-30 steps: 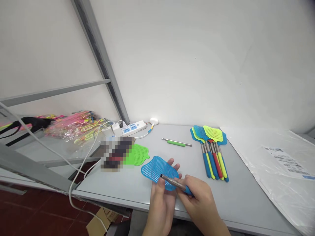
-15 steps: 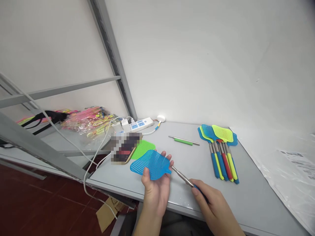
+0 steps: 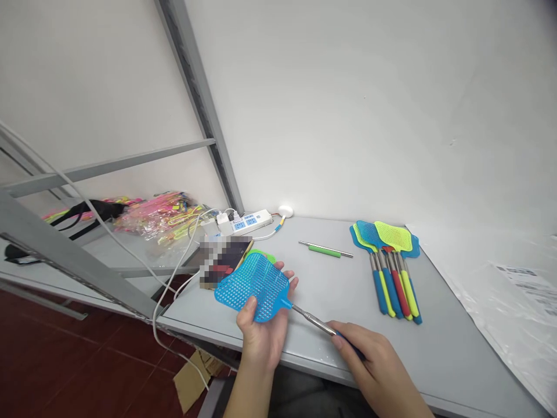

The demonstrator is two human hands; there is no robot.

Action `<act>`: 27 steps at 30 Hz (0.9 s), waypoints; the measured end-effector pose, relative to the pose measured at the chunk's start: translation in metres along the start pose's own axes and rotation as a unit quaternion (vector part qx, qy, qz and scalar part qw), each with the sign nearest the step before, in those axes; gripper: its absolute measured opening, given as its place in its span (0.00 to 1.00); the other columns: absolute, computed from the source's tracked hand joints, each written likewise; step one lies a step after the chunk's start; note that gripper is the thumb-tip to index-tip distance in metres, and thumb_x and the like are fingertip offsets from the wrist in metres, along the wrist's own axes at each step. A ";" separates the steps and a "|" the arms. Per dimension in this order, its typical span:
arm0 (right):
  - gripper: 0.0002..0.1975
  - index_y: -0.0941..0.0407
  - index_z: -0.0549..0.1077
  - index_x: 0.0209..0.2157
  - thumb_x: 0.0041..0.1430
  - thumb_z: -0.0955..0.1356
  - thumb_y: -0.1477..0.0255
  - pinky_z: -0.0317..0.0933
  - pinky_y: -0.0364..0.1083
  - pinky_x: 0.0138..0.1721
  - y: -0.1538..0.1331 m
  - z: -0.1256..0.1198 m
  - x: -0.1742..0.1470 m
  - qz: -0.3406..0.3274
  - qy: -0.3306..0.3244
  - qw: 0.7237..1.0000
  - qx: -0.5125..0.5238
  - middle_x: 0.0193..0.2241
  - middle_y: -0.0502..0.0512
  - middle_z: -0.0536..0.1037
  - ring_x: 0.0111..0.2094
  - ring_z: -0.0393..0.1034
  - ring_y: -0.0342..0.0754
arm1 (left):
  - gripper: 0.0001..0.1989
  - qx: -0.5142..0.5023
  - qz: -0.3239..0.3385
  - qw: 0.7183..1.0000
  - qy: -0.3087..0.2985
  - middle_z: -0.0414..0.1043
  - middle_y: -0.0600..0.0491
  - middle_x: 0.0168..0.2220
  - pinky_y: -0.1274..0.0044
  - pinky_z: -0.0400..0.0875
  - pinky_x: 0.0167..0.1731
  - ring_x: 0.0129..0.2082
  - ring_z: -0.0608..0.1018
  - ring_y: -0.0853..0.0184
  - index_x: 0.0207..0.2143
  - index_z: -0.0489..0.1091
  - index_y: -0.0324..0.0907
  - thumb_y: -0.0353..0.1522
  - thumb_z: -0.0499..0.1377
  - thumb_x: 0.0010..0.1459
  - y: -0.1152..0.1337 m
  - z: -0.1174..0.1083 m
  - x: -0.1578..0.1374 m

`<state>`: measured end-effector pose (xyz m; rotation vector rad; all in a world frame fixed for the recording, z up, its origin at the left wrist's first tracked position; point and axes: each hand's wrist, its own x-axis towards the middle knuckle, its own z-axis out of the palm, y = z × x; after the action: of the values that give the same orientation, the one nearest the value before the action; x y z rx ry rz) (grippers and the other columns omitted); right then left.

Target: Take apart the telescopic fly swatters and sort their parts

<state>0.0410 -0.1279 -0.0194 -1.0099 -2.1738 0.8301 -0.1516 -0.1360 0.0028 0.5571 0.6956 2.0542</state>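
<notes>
My left hand (image 3: 263,331) grips a blue perforated fly swatter head (image 3: 256,284), thumb on top and fingers beneath it. My right hand (image 3: 369,363) is wrapped round the blue grip of a telescopic metal handle (image 3: 314,320). The rod's tip meets the neck of the swatter head, and the two lie in one line. Partly hidden under the blue head is a green swatter head (image 3: 264,254). Beyond my hands, a metal handle with a green grip (image 3: 324,251) rests on the table.
Several assembled fly swatters (image 3: 394,273) lie stacked at the right. A phone (image 3: 230,255), partly blurred out, and a power strip (image 3: 252,222) are at the left by the metal rack (image 3: 198,98). Clear plastic sheeting (image 3: 500,290) covers the right side. White cables (image 3: 161,313) hang over the table's left edge.
The rod tip, apart from the blue head's neck before, now joins it. Both hands have shifted slightly left, and the blue head covers more of the green one.
</notes>
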 end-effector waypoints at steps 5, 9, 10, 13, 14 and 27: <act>0.16 0.50 0.76 0.49 0.67 0.61 0.64 0.69 0.45 0.47 0.001 0.002 0.000 0.001 -0.002 1.000 -0.001 0.44 0.55 0.81 0.45 0.76 0.50 | 0.22 -0.001 -0.014 1.000 -0.022 0.71 0.44 0.54 0.53 0.65 0.55 0.53 0.74 0.50 0.53 0.70 0.46 0.37 0.55 0.56 -0.001 0.009 -0.011; 0.16 0.50 0.76 0.49 0.67 0.61 0.64 0.69 0.45 0.47 -0.001 0.002 -0.001 0.002 -0.002 1.000 0.009 0.42 0.54 0.81 0.44 0.77 0.49 | 0.20 -0.007 -0.027 0.999 -0.026 0.71 0.43 0.54 0.52 0.65 0.55 0.53 0.74 0.49 0.51 0.71 0.43 0.34 0.52 0.58 -0.008 0.017 -0.015; 0.16 0.50 0.76 0.48 0.67 0.61 0.64 0.69 0.45 0.47 -0.001 0.002 -0.001 0.002 -0.001 1.000 0.009 0.42 0.54 0.81 0.43 0.77 0.49 | 0.19 -0.007 -0.024 0.999 -0.020 0.72 0.44 0.53 0.53 0.65 0.55 0.52 0.75 0.50 0.51 0.72 0.43 0.34 0.52 0.59 -0.008 0.018 -0.015; 0.16 0.51 0.77 0.47 0.67 0.61 0.64 0.70 0.45 0.45 -0.002 0.002 -0.001 -0.004 0.005 1.000 0.004 0.42 0.55 0.82 0.43 0.77 0.50 | 0.18 0.006 0.002 1.000 0.001 0.73 0.45 0.52 0.54 0.66 0.55 0.50 0.76 0.54 0.50 0.72 0.44 0.34 0.52 0.61 -0.005 0.020 -0.009; 0.16 0.51 0.77 0.47 0.67 0.61 0.64 0.70 0.45 0.45 -0.002 0.001 -0.001 -0.007 0.008 1.000 0.003 0.42 0.56 0.82 0.43 0.77 0.51 | 0.18 0.013 0.011 1.000 0.008 0.73 0.46 0.52 0.55 0.66 0.55 0.50 0.76 0.54 0.51 0.72 0.44 0.34 0.52 0.61 -0.003 0.020 -0.007; 0.16 0.51 0.77 0.47 0.68 0.60 0.64 0.70 0.44 0.45 -0.001 0.000 -0.002 -0.006 0.014 1.000 0.005 0.42 0.55 0.82 0.43 0.77 0.50 | 0.19 0.007 0.024 1.000 0.008 0.73 0.46 0.51 0.56 0.69 0.52 0.48 0.77 0.56 0.53 0.70 0.45 0.35 0.51 0.62 0.006 0.023 -0.004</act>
<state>0.0416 -0.1296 -0.0189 -0.9974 -2.1485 0.8151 -0.1384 -0.1362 0.0233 0.5700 0.7121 2.1014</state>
